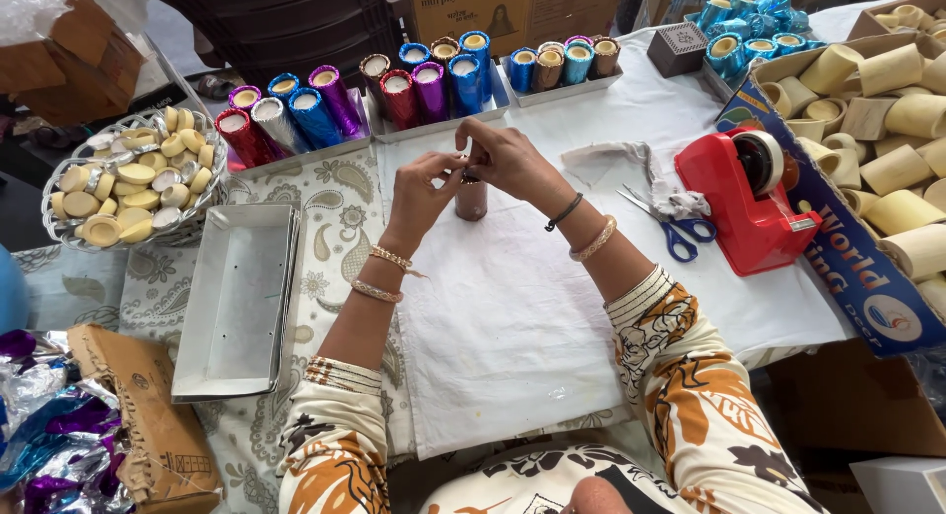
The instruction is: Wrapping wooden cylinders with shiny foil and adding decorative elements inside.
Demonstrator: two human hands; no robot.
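Note:
A small brown foil-wrapped cylinder (471,199) stands upright on the white cloth (512,327). My left hand (422,191) and my right hand (507,159) meet at its top, fingertips pinching the foil at the rim. Both wrists wear bangles. Behind the hands, metal trays hold rows of finished cylinders wrapped in red, purple and blue foil (296,120), with more at the middle (434,80) and the right (562,63).
An empty metal tray (236,297) lies at the left, beside a wire basket of round wax pieces (133,179). A red tape dispenser (749,199) and blue scissors (675,233) sit at the right. A box of bare cream cylinders (887,120) stands far right. Foil scraps (39,425) lie at the lower left.

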